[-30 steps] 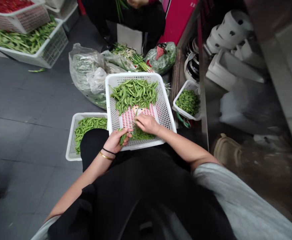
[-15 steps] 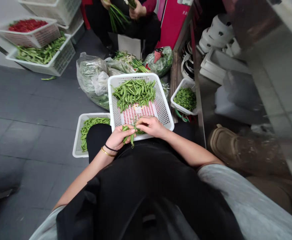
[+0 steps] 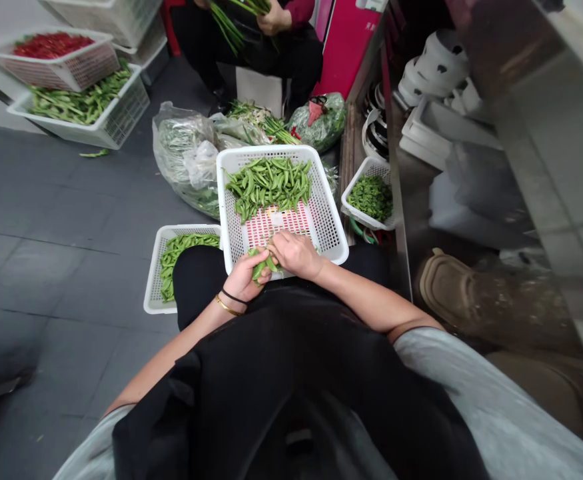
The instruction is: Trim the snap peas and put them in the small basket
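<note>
clasping green pods [image 3: 261,271] in left hand [image 3: 244,274], curling right hand [image 3: 296,255] alongside (cannot tell if pinching any); could spill past basket [image 3: 222,200] through loose hold.

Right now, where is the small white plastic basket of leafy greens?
In the head view, the small basket sits right of the large white perforated basket of green pods.

This looks like the vegetable-preparation area of a commercial kitchen or a food shop; which one cannot be told. Dark-grey tiles [image 3: 86,283] cover the floor. White perforated plastic baskets [image 3: 127,115] of red produce [image 3: 54,45] and green stalks [image 3: 74,103] stand stacked at far left. Beyond a white square basket [image 3: 338,248] of green pods [image 3: 271,183] lie bulging clear plastic bags [image 3: 176,140]; white plastic tubs [image 3: 424,141] are stored at right.
</note>
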Motion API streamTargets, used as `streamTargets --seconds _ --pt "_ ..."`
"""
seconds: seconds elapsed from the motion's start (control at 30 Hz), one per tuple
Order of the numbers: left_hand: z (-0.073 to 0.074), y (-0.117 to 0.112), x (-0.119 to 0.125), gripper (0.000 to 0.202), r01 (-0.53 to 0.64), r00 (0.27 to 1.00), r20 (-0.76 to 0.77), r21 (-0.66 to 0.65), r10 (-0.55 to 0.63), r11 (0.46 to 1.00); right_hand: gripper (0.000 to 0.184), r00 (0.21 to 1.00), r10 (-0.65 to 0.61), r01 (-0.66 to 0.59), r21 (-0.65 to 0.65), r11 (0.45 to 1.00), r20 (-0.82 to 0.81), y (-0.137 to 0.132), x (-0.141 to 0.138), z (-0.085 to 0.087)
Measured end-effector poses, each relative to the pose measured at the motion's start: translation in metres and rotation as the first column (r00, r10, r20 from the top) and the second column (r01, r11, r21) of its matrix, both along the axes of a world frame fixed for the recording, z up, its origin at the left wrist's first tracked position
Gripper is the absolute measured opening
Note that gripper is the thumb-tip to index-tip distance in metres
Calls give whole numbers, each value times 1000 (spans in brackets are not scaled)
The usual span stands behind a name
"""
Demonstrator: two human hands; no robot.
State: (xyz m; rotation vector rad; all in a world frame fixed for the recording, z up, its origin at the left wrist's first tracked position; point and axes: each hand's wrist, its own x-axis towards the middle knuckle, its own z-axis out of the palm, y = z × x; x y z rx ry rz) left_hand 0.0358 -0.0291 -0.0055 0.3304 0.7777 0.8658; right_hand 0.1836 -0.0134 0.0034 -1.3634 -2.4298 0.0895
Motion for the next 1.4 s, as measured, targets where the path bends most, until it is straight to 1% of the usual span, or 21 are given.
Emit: streamTargets --seconds 0.2,0.27,0.37,0.43,0.47,0.57,0.63,0.7,0.73,0.77,0.8,0.87,0.9,0.93,1.0,1.07,1.1,1.13,1.23,1.3,1.4 --pt "3 11 -16 35 -245 955 -132 155 266 957 23 955 -36 36 -5 999 -296 0 47 29" --pt "5 12 -16 34 -253 930 -199 267 310 930 17 944 -57 21 -113 993 -325 2 57 34" --pt "6 10 -13 27 -177 894 -310 418 323 891 33 959 16 -98 -276 956 -284 5 49 31" --pt "9 9 -17 20 -69 828 -447 518 339 853 27 981 107 -157 -328 931 -165 7 35 25" --pt "13 8 -21 16 6 757 -535 581 376 814 23 985 153 -172 -340 925 -83 8 28 23" --pt "28 8 -37 17 391 444 -711 701 545 596 27 950 290 -236 -346 908 114 11 18 20" --pt "38 9 -43 13 682 346 -776 594 527 427 27 910 384 -317 -334 888 155 12 17 23" --pt "41 11 -41 6 822 338 -858 469 388 321 27 901 417 -366 -304 879 121 13 17 25" --pt "40 12 -38 7 832 363 -882 452 300 324 28 911 406 -372 -281 885 70 13 17 25" --pt "37 13 -34 9 802 413 -885 466 216 373 29 925 380 -368 -258 893 -5 14 17 25" --pt "32 15 -31 10 728 494 -856 502 150 467 30 936 338 -351 -240 905 -97 15 18 23" --pt "22 21 -28 13 432 705 -700 553 116 713 31 937 209 -281 -248 927 -281 18 24 18" --pt "17 25 -30 14 243 796 -587 534 148 810 31 931 136 -242 -292 925 -340 20 29 14" --pt "12 29 -33 15 67 858 -472 491 201 868 31 931 75 -214 -367 905 -357 24 37 9" --pt "6 40 -45 17 -162 918 -279 385 282 909 26 966 43 -189 -580 793 -256 36 54 -2" --pt "3 48 -57 17 -211 955 -141 302 262 930 20 992 105 -115 -775 621 -62 56 70 -16" --pt "2 51 -61 16 -198 970 -83 268 227 943 23 993 107 -24 -814 580 47 68 74 -23" --pt "2 53 -63 16 -172 982 -29 238 184 956 27 985 64 92 -806 585 159 82 76 -31" --pt "-1 51 -56 23 -77 994 87 157 64 985 36 901 -203 410 -598 689 384 126 67 -54" --pt "-4 46 -46 26 -18 994 113 110 6 994 34 857 -279 490 -514 704 433 149 57 -68" --pt "-8 42 -37 27 67 997 41 105 -71 992 32 849 -276 498 -510 702 450 164 51 -81"
